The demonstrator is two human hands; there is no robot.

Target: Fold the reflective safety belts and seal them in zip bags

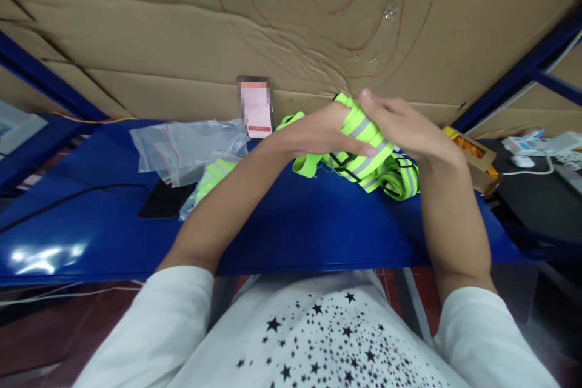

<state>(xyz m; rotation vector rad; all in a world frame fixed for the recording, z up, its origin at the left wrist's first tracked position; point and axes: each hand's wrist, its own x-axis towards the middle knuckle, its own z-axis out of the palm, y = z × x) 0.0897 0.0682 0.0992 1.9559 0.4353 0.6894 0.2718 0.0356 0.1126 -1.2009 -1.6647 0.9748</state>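
I see both hands closed on a bright yellow-green strap bundle (364, 154) made of soft cloth with shiny grey stripes and thin black edges. The left hand (318, 130) wraps around it from the near side, thumb pressed on a stripe. The right hand (400, 124) lies over the top of it, fingers curled down tight. The bundle sits folded between the two hands, and its loose loops spill out just right of the grip onto the smooth blue table (295, 230). Left of the grip lie clear, crinkly plastic bags (182, 148), one with more yellow-green cloth inside. A flat black phone (163, 200) lies under them. Behind the grip stands a small upright phone (255, 106) against a wrinkled brown cardboard wall (182, 30). Right of the grip sits a small brown box (475, 154).
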